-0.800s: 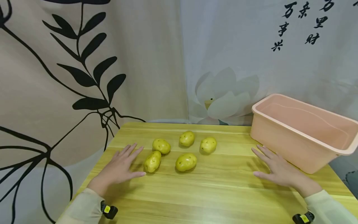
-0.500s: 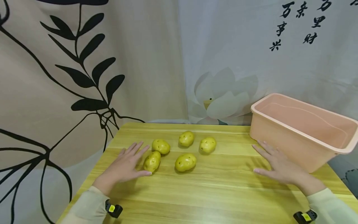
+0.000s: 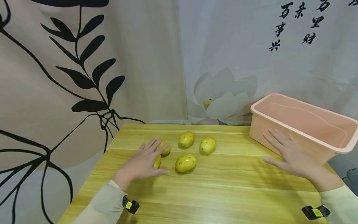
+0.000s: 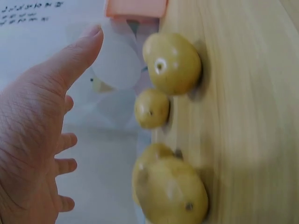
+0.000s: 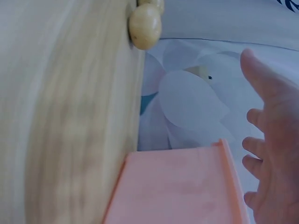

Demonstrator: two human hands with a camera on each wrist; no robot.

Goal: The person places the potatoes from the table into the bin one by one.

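Note:
Several yellow potatoes lie on the wooden table, among them a front potato point(image 3: 185, 162), a back potato point(image 3: 186, 139) and a right-hand potato point(image 3: 208, 145). My left hand point(image 3: 142, 163), fingers spread, hovers over the two leftmost and partly hides them in the head view. The left wrist view shows a gap between that hand and the nearest potato point(image 4: 174, 191). On the right, my right hand point(image 3: 293, 155) is held up with fingers spread, in front of the pink plastic bin point(image 3: 260, 127). Both hands hold nothing.
The bin stands at the table's back right corner, its inside partly in view. Behind the wooden table point(image 3: 218, 193) hangs a curtain point(image 3: 151, 62) printed with leaves, a flower and characters. A small black device point(image 3: 130, 204) is strapped at the left wrist, with another point(image 3: 316, 212) at the right.
My left hand has moved right and slightly forward, now overlapping the two leftmost potatoes. My right hand has shifted right and up, overlapping the bin's front more. Potatoes and bin stay in place.

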